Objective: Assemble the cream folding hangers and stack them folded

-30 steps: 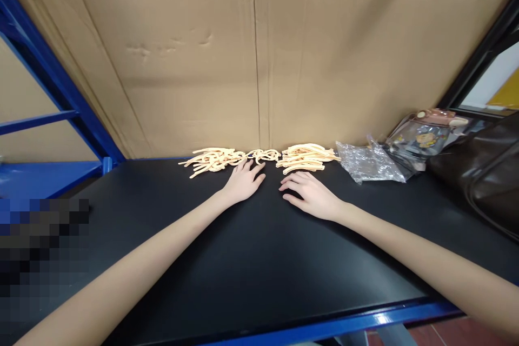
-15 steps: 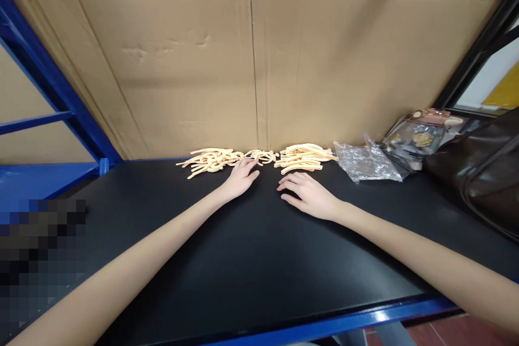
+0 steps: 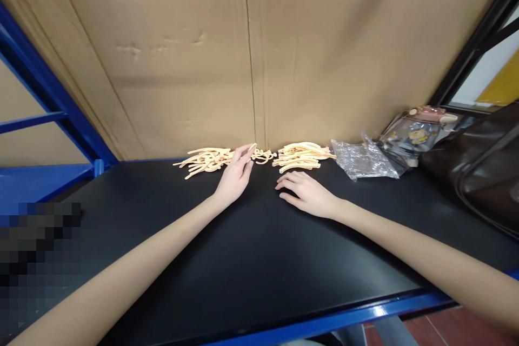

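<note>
Along the back edge of the surface [image 3: 259, 248], three groups of cream cords lie in a row against the cardboard [image 3: 182, 75]. The left pile [image 3: 206, 161] is loose and tangled, with ends fanned toward the left side; the middle pile [image 3: 264, 154] is small and curly; the right pile [image 3: 302, 155] lies flatter, its strands mostly side by side.

What has just changed is the left hand [image 3: 234, 175]. Half a second ago it lay low, its fingertips at the middle pile; now it is turned more on its side and looks raised, with the fingertips higher, in front of the cardboard. Its fingers are close together and the thumb stands apart below them. A pale bit [image 3: 253, 146] shows at the fingertips, so a cord may have come up with them, but I cannot tell whether it is pinched or only lies behind. If it is one, that hand has gone from touching the cords to lifting one.

The right hand [image 3: 302, 194] is much as it was: palm down, fingers loosely curled and a little spread, just in front of the right pile, with nothing visible in its grasp.

Toward the back right corner, a plastic bag [image 3: 360, 161] lies just beside the right pile, near a clear pouch [image 3: 413, 135] and a brown bag [image 3: 482, 157].
</note>
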A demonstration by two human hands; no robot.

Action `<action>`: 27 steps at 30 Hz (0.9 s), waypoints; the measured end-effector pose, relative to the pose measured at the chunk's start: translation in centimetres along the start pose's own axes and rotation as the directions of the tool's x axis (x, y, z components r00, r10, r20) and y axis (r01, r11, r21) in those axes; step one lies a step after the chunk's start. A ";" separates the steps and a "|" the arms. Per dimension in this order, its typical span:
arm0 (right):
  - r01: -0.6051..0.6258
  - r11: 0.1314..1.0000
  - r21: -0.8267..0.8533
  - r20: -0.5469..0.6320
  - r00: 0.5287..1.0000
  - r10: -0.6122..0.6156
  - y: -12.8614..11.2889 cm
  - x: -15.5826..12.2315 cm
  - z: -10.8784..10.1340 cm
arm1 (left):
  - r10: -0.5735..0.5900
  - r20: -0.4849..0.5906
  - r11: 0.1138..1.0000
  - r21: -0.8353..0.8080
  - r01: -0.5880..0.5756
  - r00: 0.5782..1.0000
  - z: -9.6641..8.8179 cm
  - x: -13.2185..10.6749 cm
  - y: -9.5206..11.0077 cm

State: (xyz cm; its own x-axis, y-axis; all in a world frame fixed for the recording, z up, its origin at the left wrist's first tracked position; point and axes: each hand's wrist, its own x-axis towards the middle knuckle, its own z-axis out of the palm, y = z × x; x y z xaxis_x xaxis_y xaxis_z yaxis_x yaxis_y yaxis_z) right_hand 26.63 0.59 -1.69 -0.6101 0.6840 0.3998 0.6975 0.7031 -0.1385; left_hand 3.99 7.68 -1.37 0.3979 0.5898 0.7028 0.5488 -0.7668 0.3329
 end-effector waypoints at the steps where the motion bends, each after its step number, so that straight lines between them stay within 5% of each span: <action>1: -0.002 1.000 0.003 0.001 1.000 0.002 0.0 0.0 0.0 | 0.023 -0.012 1.000 0.008 -0.023 1.000 -0.1 0.0 0.3; 8: -0.096 0.995 0.035 -0.062 0.993 0.098 -0.4 0.1 0.1 | 0.244 0.010 0.965 0.092 -0.244 0.970 -1.1 -1.0 2.9; 12: -0.209 0.973 0.094 -0.150 0.964 0.221 -0.8 0.0 -0.2 | 0.409 0.109 0.902 0.104 -0.420 0.906 -2.7 -3.1 4.6; 15: -0.133 0.979 0.152 -0.152 0.976 0.156 -1.6 -0.1 -0.8 | 0.486 0.159 0.850 0.143 -0.508 0.859 -4.1 -4.8 5.7; 20: 0.063 0.982 0.178 -0.155 0.987 -0.035 -3.5 -0.2 -1.2 | 0.462 0.212 0.859 0.135 -0.494 0.861 -4.5 -5.5 6.3; 27: -0.075 0.877 0.475 -0.059 0.991 0.117 -4.2 -0.2 -1.3 | 0.284 0.190 0.948 0.090 -0.305 0.940 -4.0 -4.8 5.9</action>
State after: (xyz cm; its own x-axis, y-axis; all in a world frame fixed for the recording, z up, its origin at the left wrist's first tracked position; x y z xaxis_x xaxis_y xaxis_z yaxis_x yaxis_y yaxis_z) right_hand 24.30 -2.76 -0.04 -0.5010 0.7491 0.4335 0.4786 0.6571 -0.5823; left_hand 2.35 -0.63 -0.23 0.6695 0.3844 0.6356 0.4649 -0.8842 0.0451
